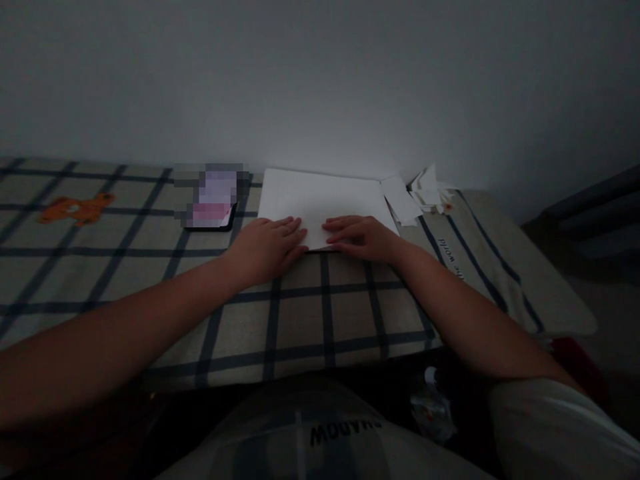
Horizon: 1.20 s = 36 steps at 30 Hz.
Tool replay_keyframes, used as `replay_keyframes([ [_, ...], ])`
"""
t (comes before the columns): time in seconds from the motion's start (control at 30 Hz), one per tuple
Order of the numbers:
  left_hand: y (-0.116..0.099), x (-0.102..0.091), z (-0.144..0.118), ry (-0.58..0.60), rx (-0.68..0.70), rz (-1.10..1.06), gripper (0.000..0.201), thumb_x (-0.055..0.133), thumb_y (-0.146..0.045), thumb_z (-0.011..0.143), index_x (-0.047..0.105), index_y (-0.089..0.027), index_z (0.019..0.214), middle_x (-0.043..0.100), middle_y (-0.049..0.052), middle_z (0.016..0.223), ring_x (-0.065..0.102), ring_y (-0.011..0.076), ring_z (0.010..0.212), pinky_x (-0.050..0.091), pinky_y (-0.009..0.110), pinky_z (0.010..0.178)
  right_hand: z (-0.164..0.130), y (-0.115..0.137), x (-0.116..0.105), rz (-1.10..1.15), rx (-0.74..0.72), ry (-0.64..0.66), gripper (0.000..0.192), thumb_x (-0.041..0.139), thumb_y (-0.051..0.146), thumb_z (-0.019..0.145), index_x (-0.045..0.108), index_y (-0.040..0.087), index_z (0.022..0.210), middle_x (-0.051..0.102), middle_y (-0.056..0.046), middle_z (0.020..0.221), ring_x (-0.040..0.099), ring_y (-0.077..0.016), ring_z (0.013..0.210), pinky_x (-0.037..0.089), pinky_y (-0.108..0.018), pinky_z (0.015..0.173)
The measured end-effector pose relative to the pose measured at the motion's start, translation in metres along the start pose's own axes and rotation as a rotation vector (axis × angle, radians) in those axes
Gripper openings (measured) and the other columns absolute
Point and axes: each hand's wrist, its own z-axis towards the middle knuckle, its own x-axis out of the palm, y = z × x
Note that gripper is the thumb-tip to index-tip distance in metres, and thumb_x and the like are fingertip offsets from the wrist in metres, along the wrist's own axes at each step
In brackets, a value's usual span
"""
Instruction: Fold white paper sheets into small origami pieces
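Note:
A white sheet of paper lies flat on the checked tablecloth, close to the wall. Across its near left corner rests my left hand, fingers stretched out and pointing right. My right hand lies on the near right part of the sheet, its fingers extended toward the left. A gap of bare paper separates the two sets of fingertips. Both hands press on the paper from above and grasp nothing. A thin dark edge shows under the paper's near side; what it belongs to is hidden.
Left of the paper lies a phone-like dark-edged object, partly blurred out. An orange bear-shaped item is farther left. Folded white paper pieces lie at the right. Below the table edge stands a clear plastic bottle. The wall bounds the back.

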Motion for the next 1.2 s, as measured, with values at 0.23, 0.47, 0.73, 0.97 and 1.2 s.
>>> replay_keyframes([
  [0.23,0.019,0.0,-0.004,-0.07,0.005,-0.247,0.047,0.04,-0.046,0.104,0.072,-0.021,0.126,0.062,0.011,0.144,0.058,0.0272,0.134,0.045,0.043,0.112,0.002,0.0,-0.001,-0.014,-0.022,-0.078,0.022,0.062,0.034,0.093,0.081,0.022,0.094,0.077,-0.011,0.115,0.069,-0.0228,0.113,0.053,-0.044,0.102],
  [0.47,0.024,0.002,-0.002,-0.109,-0.059,-0.354,0.049,0.036,-0.046,0.103,0.077,-0.022,0.115,0.069,0.008,0.135,0.064,0.0259,0.127,0.048,0.043,0.108,0.004,-0.002,-0.004,-0.02,0.022,-0.077,0.023,0.059,0.034,0.095,0.08,0.024,0.091,0.078,-0.008,0.108,0.07,-0.022,0.103,0.054,-0.043,0.093],
  [0.73,0.027,0.007,0.006,-0.158,-0.161,-0.423,0.051,0.036,-0.047,0.1,0.075,-0.018,0.116,0.076,0.011,0.119,0.069,0.0293,0.113,0.051,0.043,0.101,0.004,-0.014,-0.004,-0.016,0.088,-0.123,0.03,0.054,0.039,0.096,0.077,0.023,0.088,0.077,-0.007,0.101,0.068,-0.0225,0.101,0.052,-0.041,0.091],
  [0.97,0.023,0.009,0.006,-0.159,-0.208,-0.366,0.047,0.036,-0.045,0.102,0.074,-0.022,0.116,0.076,0.008,0.118,0.069,0.0266,0.112,0.052,0.039,0.098,0.009,-0.011,-0.003,-0.137,0.174,-0.136,0.021,0.064,0.033,0.092,0.074,0.022,0.076,0.072,-0.007,0.094,0.062,-0.0224,0.094,0.049,-0.043,0.09],
  [1.2,0.004,0.001,-0.003,-0.299,-0.074,-0.106,0.041,0.045,-0.031,0.102,0.063,-0.02,0.136,0.057,0.011,0.149,0.054,0.0315,0.136,0.039,0.052,0.112,0.012,-0.009,0.002,-0.22,0.243,-0.188,0.015,0.072,0.03,0.086,0.071,0.021,0.075,0.072,-0.007,0.09,0.062,-0.0232,0.09,0.049,-0.042,0.088],
])
